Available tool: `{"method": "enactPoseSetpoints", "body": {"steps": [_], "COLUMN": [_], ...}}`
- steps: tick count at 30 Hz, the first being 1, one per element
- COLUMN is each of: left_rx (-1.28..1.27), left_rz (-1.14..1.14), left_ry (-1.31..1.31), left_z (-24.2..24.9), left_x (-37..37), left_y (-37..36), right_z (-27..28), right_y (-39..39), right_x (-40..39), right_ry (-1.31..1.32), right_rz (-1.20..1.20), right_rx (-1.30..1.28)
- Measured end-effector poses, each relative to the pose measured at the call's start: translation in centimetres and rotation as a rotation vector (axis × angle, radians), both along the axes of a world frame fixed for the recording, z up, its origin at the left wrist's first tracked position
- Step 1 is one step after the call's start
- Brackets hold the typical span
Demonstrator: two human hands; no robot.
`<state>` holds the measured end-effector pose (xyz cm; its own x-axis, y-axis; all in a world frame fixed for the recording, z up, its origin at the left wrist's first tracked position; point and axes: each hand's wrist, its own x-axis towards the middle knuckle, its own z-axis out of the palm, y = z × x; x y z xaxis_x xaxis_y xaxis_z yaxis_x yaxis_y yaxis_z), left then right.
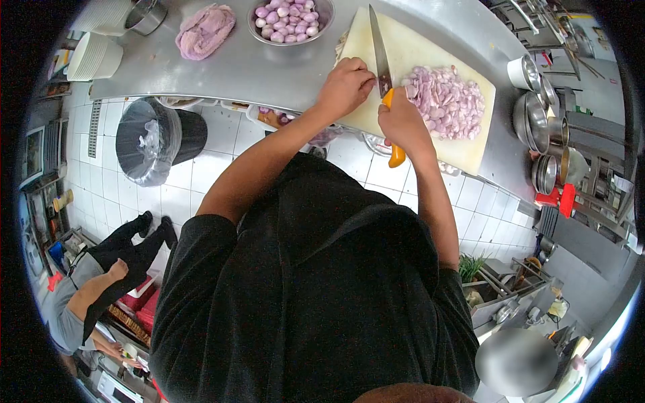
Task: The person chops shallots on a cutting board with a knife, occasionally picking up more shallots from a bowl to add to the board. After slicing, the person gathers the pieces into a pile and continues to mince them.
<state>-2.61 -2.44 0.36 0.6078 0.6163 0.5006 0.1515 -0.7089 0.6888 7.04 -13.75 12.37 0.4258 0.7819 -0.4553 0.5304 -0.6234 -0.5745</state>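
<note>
My right hand [403,122] grips the yellow handle of a long knife [380,50], whose blade lies across a pale cutting board [403,47]. Beside the blade, my left hand [346,84] rests curled on the board; whatever it holds down is hidden under the fingers. A heap of chopped purple shallots [447,99] lies on the board to the right of the knife. A metal bowl of whole peeled shallots [290,19] stands on the steel counter [269,67] beyond my left hand.
A pink cloth [205,30] and stacked white bowls [94,57] lie left on the counter. A black bin with a plastic liner [156,138] stands on the tiled floor. Metal pots and bowls [537,114] crowd the right. Another person [101,282] crouches at lower left.
</note>
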Motion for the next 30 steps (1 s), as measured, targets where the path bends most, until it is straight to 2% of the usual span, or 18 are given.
{"method": "enactPoseSetpoints", "body": {"steps": [5,15,21,26,30], "left_rx": [0.004,0.01,-0.008,-0.014,-0.016], "left_rz": [0.006,0.016,0.015,0.035,0.0], "left_ry": [-0.013,0.002,0.037,0.034,0.059], "left_z": [-0.3,0.1,0.0,-0.4,-0.4], "left_x": [0.1,0.1,0.2,0.3,0.2], "left_y": [0.1,0.1,0.0,0.0,0.0], "right_z": [2.2,1.1,-0.8,-6.0,-5.3], "right_y": [0.2,-0.1,-0.5,-0.9,-1.0], "right_x": [0.3,-0.4,-0.2,0.2,0.3], "right_ry": [0.008,0.011,-0.041,-0.185,-0.13], "right_rz": [0.0,-0.02,0.004,0.031,0.007], "right_rx": [-0.09,-0.048,0.006,0.178,0.088]}}
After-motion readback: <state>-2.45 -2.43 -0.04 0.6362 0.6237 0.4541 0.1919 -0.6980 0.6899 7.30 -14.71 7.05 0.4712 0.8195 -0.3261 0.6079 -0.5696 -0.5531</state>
